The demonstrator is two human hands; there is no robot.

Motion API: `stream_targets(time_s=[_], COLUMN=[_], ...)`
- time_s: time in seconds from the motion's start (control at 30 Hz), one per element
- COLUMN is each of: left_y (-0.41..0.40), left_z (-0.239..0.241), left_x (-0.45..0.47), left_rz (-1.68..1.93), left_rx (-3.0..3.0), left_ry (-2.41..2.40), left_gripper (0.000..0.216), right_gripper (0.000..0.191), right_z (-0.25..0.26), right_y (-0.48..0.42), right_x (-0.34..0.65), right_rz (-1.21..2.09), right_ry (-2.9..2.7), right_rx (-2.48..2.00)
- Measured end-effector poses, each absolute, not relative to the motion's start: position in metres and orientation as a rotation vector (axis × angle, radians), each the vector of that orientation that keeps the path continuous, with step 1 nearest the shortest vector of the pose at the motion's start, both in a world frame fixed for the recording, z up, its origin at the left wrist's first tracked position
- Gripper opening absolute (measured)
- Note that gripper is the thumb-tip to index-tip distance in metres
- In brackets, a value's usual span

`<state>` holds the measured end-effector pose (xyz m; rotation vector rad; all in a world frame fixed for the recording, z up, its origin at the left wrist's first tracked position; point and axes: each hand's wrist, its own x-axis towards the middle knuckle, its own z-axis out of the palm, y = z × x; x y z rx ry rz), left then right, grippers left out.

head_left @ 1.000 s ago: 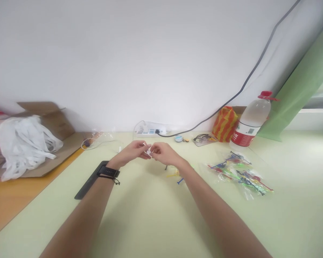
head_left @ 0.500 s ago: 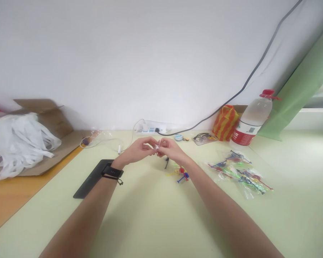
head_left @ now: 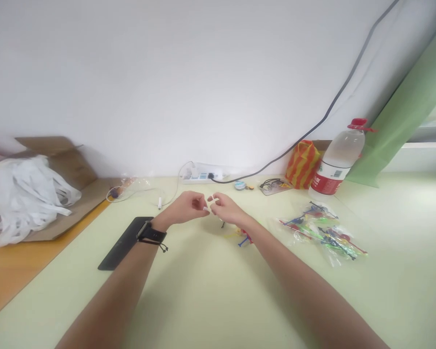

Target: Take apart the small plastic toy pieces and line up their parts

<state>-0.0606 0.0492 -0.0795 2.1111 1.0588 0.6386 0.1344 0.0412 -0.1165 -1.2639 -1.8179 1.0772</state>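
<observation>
My left hand (head_left: 186, 208) and my right hand (head_left: 226, 209) meet above the pale green table (head_left: 210, 291), fingers pinched together on a small white piece (head_left: 211, 199) between them. A black band sits on my left wrist (head_left: 151, 233). Just under my right forearm lie a few loose coloured plastic sticks (head_left: 244, 238), red, blue and yellow. To the right, a clear bag of many coloured sticks (head_left: 321, 233) lies flat on the table.
A black flat slab (head_left: 125, 242) lies left of my left arm. Against the wall are a power strip (head_left: 202, 175), a water bottle (head_left: 336, 165), a striped orange bag (head_left: 302, 164), glasses (head_left: 272, 184). A cardboard box with white plastic bags (head_left: 29, 194) stands far left.
Both hands stayed joined on the small white piece, shifting slightly; the view tilted a little and the loose sticks came more into sight beside my right forearm.
</observation>
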Motion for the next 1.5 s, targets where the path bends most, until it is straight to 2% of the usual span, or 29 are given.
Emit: stream_targets(time_s=[0.1, 0.23, 0.4, 0.57, 0.63, 0.8, 0.9, 1.07, 1.27, 1.4, 1.5], left_y=[0.057, 0.063, 0.064, 0.062, 0.057, 0.04, 0.034, 0.033, 0.042, 0.055, 0.064], left_z=[-0.092, -0.102, -0.103, -0.09, -0.081, -0.059, -0.052, -0.058, -0.09, -0.098, -0.094], left_x=[-0.071, -0.078, -0.081, -0.072, -0.064, -0.041, -0.035, -0.028, -0.024, -0.039, -0.051], left_rz=[0.589, 0.511, 0.461, 0.671, 0.763, 1.057, 1.233, 1.354, 1.295, 1.338, 1.395], left_rx=[2.181, 2.248, 2.258, 2.241, 2.209, 2.045, 1.994, 2.028, 2.135, 2.037, 1.962], left_ry=[1.093, 1.169, 1.271, 1.229, 1.163, 1.006, 1.005, 1.072, 1.29, 1.417, 1.448], left_gripper=[0.022, 0.024, 0.035, 0.034, 0.035, 0.041, 0.034, 0.028, 0.023, 0.025, 0.027], right_gripper=[0.036, 0.023, 0.024, 0.014, 0.013, 0.017, 0.022, 0.018, 0.011, 0.006, 0.021], right_z=[-0.115, -0.111, -0.11, -0.095, -0.086, -0.072, -0.07, -0.073, -0.088, -0.089, -0.091], right_y=[0.04, 0.039, 0.043, 0.05, 0.05, 0.043, 0.036, 0.03, 0.031, 0.011, -0.013], right_x=[0.142, 0.16, 0.179, 0.187, 0.187, 0.174, 0.159, 0.138, 0.136, 0.129, 0.112], right_rz=[0.935, 0.758, 0.701, 0.709, 0.793, 1.419, 1.561, 1.701, 1.323, 1.311, 1.1], right_ry=[-1.959, -2.163, -2.279, -2.196, -2.104, -1.419, -1.173, -1.056, -1.508, -1.868, -2.342], right_rx=[-1.354, -1.407, -1.445, -1.351, -1.274, -0.822, -0.733, -0.657, -1.057, -1.023, -0.939])
